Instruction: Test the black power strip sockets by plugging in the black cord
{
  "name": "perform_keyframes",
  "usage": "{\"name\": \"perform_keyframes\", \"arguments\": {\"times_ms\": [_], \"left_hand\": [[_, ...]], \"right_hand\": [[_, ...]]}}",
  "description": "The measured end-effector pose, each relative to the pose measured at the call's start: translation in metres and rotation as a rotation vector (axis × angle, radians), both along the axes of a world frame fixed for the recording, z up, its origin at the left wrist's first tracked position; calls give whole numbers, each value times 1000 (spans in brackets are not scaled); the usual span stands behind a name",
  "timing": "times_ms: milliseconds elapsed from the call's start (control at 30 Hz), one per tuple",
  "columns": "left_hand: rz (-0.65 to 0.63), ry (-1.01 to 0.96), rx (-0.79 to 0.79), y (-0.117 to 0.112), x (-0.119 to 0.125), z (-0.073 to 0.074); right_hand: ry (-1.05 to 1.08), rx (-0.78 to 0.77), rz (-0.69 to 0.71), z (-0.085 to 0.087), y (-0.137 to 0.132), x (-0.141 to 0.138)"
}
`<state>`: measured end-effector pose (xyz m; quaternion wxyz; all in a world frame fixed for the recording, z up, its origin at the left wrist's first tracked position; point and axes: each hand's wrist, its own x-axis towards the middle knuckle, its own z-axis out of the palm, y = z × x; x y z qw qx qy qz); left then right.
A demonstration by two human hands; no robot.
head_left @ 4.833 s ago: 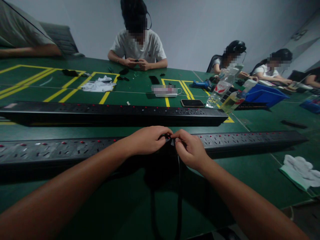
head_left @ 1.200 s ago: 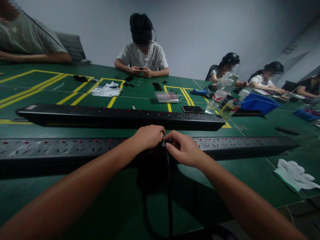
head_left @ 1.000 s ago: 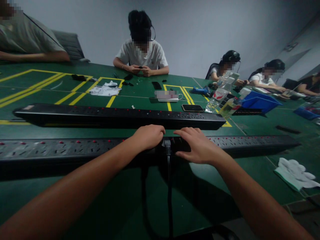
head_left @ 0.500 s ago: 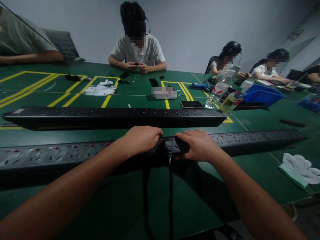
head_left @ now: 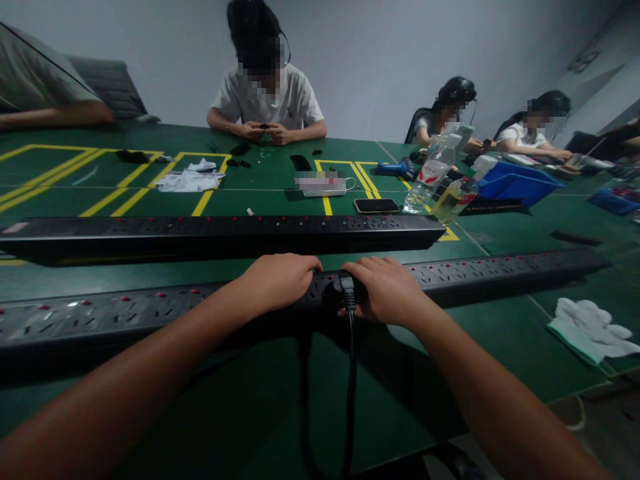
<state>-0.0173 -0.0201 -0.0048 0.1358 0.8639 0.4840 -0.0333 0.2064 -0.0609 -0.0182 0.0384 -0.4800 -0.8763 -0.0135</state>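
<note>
A long black power strip (head_left: pixel 165 303) with red indicators lies across the table in front of me. My left hand (head_left: pixel 277 280) is closed over its middle section, fingers curled on the far edge. Just right of it, a black power plug (head_left: pixel 347 288) stands tilted at the strip's sockets. My right hand (head_left: pixel 385 288) is closed around the plug, fingertips behind it and thumb low beside it. Whether its pins are in a socket is hidden. From the plug, a black cable (head_left: pixel 351 373) hangs toward me.
A second power strip (head_left: pixel 225 240) lies parallel beyond. Farther back are a phone (head_left: pixel 377 206), bottles (head_left: pixel 433 173), a blue bin (head_left: pixel 517 183) and a white cloth item (head_left: pixel 190 179). White gloves (head_left: pixel 593 327) lie right. Co-workers sit around the green table (head_left: pixel 240 407).
The plug has shifted right relative to the strip and now tilts, closer into my right hand. My left hand keeps its hold on the strip. The whole view has shifted slightly.
</note>
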Motion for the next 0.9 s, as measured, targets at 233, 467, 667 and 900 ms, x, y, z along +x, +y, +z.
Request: {"name": "perform_keyframes", "arguments": {"times_ms": [233,467,667,900], "left_hand": [[-84,-65,-35,-4,-7,12],[-220,-246,-38,-10,-1,9],[-376,-278,-17,-14,6,-2],[-383,-222,22,-14,9,-9]], "right_hand": [[-12,-45,24,4,5,21],[165,-180,86,15,4,35],[529,-171,81,21,-6,30],[592,-235,-148,1,-14,1]]}}
